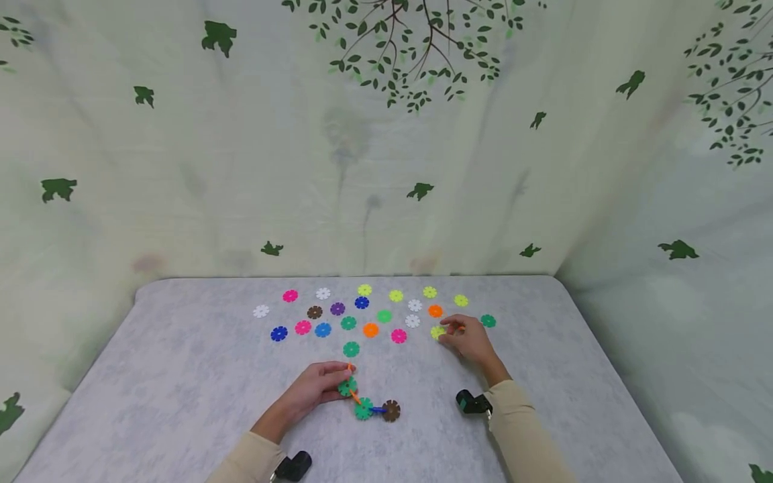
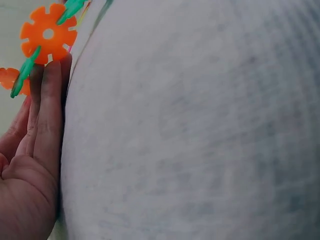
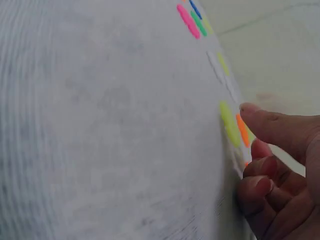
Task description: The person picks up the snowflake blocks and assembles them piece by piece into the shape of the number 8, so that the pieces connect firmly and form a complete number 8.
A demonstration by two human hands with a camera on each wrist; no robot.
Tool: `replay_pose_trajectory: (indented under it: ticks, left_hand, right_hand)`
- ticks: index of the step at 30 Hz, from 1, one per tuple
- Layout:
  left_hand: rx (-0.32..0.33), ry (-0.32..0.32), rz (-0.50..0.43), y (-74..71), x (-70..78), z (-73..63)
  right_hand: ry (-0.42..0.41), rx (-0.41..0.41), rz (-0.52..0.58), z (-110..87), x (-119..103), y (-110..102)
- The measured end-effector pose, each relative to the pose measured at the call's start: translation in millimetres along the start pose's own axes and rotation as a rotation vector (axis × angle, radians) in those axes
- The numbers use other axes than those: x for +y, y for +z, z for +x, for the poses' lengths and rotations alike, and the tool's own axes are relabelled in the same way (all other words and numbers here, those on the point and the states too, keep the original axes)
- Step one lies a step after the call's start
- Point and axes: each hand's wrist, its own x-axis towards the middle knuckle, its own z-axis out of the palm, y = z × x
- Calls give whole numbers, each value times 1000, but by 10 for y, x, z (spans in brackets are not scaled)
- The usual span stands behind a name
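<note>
My left hand (image 1: pixel 314 388) pinches one end of a chain of interlocking notched plastic discs, just above the table. In the head view a green disc (image 1: pixel 347 387), another green disc (image 1: pixel 364 409), a blue disc seen edge-on (image 1: pixel 378 410) and a brown disc (image 1: pixel 391 410) belong to it. An orange disc (image 2: pixel 48 34) of the chain faces the left wrist view above the fingertips. Farther right, my right hand (image 1: pixel 470 341) reaches to a yellow disc (image 1: pixel 437 333) lying on the table. Its thumb and fingers stand apart beside that disc. A bit of orange shows under the right fingers.
Several loose discs lie across the far half of the grey table (image 1: pixel 181 376), among them a pink disc (image 1: pixel 398 336), an orange disc (image 1: pixel 435 310) and a green disc (image 1: pixel 488 320). A leaf-patterned cloth (image 1: pixel 338 201) hangs behind the table.
</note>
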Motion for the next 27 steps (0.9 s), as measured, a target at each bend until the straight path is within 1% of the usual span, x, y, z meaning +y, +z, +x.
replay_pose_trajectory:
  ticks: [4,9,13,17,20,23,25,27]
  left_hand:
    - [16,11,23,2,2,-6]
    - [47,5,25,24,5,-1]
    - [65,3,27,41,2,-14]
    - [80,3,29,53,2,-21]
    - [76,6,26,48,1,-21]
    - [55,22,27,33,-4,-22]
    - [40,34,28,22,-13,-22]
    - [32,43,29,17,-21,-25]
  right_hand:
    - [-1,-6,-65,19,16,5]
    - [57,-29,-153,57,-31,32]
    - [109,-50,-175,74,-47,58]
    - [110,-57,-193,77,-46,73]
    - [94,-54,-189,72,-50,83]
    - [59,-40,-155,64,-57,97]
    - [23,-27,-120,54,-67,119]
    - [-4,-26,-57,40,-88,153]
